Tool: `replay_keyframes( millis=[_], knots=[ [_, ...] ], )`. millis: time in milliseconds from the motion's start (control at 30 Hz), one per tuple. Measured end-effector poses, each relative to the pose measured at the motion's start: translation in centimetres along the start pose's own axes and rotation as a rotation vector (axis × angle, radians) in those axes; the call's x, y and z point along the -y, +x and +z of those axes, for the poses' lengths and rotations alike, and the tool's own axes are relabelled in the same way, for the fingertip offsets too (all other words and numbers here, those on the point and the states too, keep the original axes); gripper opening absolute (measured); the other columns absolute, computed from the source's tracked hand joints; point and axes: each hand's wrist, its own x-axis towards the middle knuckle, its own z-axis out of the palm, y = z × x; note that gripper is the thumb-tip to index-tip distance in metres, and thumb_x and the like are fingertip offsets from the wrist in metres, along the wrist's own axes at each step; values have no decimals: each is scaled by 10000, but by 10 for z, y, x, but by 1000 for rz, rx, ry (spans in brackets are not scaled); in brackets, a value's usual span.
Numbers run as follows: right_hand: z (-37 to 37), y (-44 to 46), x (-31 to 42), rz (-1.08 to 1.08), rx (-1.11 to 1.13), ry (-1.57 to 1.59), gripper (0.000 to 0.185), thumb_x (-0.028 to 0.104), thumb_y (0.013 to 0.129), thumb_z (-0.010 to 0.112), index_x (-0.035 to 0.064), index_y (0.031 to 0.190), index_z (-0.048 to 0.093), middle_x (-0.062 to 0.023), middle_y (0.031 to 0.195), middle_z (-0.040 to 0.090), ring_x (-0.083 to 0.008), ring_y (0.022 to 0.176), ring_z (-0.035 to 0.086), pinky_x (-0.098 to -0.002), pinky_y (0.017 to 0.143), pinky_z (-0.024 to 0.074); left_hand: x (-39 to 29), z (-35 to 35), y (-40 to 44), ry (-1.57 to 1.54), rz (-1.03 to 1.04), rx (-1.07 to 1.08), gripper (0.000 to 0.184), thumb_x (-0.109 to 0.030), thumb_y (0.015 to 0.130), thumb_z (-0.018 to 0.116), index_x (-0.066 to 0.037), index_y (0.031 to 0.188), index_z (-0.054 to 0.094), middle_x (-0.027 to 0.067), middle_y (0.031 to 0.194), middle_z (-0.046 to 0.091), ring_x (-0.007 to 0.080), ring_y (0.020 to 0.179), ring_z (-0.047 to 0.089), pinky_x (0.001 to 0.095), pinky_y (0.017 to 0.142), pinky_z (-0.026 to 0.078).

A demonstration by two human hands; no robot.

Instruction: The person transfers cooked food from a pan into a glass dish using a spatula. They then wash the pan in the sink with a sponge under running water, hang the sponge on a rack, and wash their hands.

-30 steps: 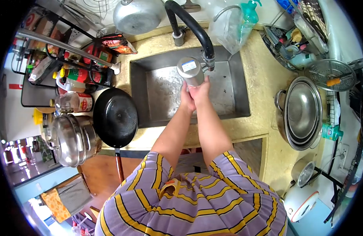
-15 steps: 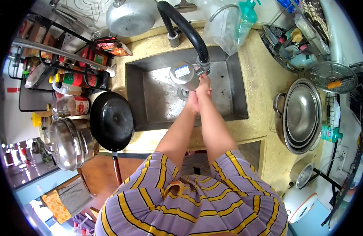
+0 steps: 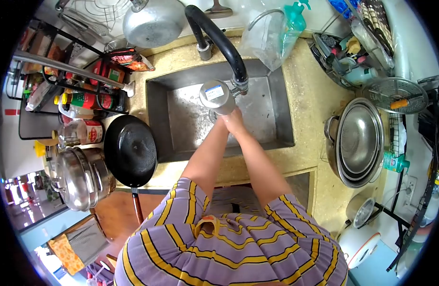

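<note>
My right hand (image 3: pixel 234 120) is over the sink (image 3: pixel 281 114), just below a silver metal cylinder (image 3: pixel 216 98) with a white and blue label. That cylinder is fixed to the end of a black curved faucet (image 3: pixel 234 59). My left hand (image 3: pixel 223 119) meets the right one under the cylinder, and the two touch. Most of the fingers on both hands are hidden behind the cylinder and each other. Whether they hold anything does not show. Wet spots and glints lie on the sink floor.
Left of the sink rests a black frying pan (image 3: pixel 130 150), beside a steel steamer pot (image 3: pixel 81 178) and a rack of bottles. At the right stand nested steel colanders (image 3: pixel 357 143). Behind the sink are a silver pan (image 3: pixel 153 24) and a green pump bottle (image 3: pixel 292 19).
My right hand has left the side near the faucet's tip and come down and left, beneath the cylinder, against my left hand. The whole view has shifted slightly.
</note>
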Motion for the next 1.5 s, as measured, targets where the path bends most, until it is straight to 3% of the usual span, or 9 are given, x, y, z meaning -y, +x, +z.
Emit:
replay_keyframes(
  millis=[233, 333, 467, 567, 767, 933, 1100, 1233, 1500],
  knots=[
    [-1, 19, -20, 516, -280, 807, 396, 404, 921, 586, 13, 903, 647, -168, 875, 690, -323, 770, 662, -436, 728, 500, 13, 0, -12, 1390, 73, -74, 574, -571, 925, 444, -114, 1250, 568, 195, 1172, 653, 403, 1077, 617, 466, 884, 495],
    [-47, 13, 23, 295, -204, -192, 325, 368, 895, 637, 44, 899, 659, -179, 865, 684, -360, 768, 653, -449, 714, 506, -13, 10, -26, 1460, 241, -48, 541, -508, 941, 433, -138, 1324, 531, 200, 1243, 622, 394, 1189, 566, 460, 953, 475],
    [-61, -2, 28, -368, -208, -467, 320, 346, 929, 560, 66, 1033, 677, -165, 1163, 647, -348, 1134, 577, -546, 987, 396, -34, -1, -15, 1399, 649, 304, 468, -358, 953, 493, -105, 1346, 516, 210, 1302, 578, 371, 1251, 517, 450, 1011, 438],
    [-39, -35, 33, -443, -72, -110, 367, 271, 989, 438, 4, 1185, 595, -200, 1297, 558, -354, 1300, 444, -545, 1124, 248, -38, -7, -5, 1343, 646, 419, 452, -356, 944, 514, -111, 1323, 538, 205, 1294, 582, 358, 1248, 518, 443, 1016, 433],
    [-37, -31, 72, -307, 408, 258, 389, 377, 958, 474, 63, 1054, 682, -217, 1096, 670, -423, 1077, 600, -484, 990, 435, -12, -24, -2, 1241, 458, 515, 421, -352, 926, 556, -123, 1279, 581, 193, 1279, 589, 333, 1242, 522, 428, 1026, 424],
    [-54, 14, 54, 52, 378, -230, 533, 479, 866, 531, -15, 984, 696, -247, 1014, 678, -427, 963, 648, -502, 841, 506, -3, -29, -7, 1285, 523, 632, 395, -349, 911, 591, -133, 1242, 617, 184, 1266, 595, 312, 1238, 525, 416, 1035, 416],
    [-42, 33, -28, -61, 672, -750, 517, 497, 891, 522, 62, 1129, 669, -196, 1122, 688, -345, 1038, 658, -446, 877, 491, -75, -26, -84, 1742, 885, 627, 248, -191, 847, 607, -97, 1072, 653, 124, 868, 676, 357, 874, 661, 476, 705, 530],
    [-8, 35, -7, 3, 600, -697, 472, 445, 897, 535, 64, 1148, 658, -193, 1168, 664, -332, 1079, 635, -431, 899, 482, -48, 17, -114, 1067, 913, 160, 296, -201, 908, 528, -71, 1148, 641, 173, 1085, 663, 390, 1014, 615, 456, 902, 491],
    [-59, -2, 53, -57, 484, -283, 395, 341, 909, 562, 69, 1186, 635, -188, 1259, 615, -306, 1162, 590, -399, 942, 463, -39, -33, -35, 1259, 642, 167, 398, -414, 908, 555, -155, 1190, 663, 132, 1203, 652, 367, 1101, 593, 454, 949, 446]
  ],
)
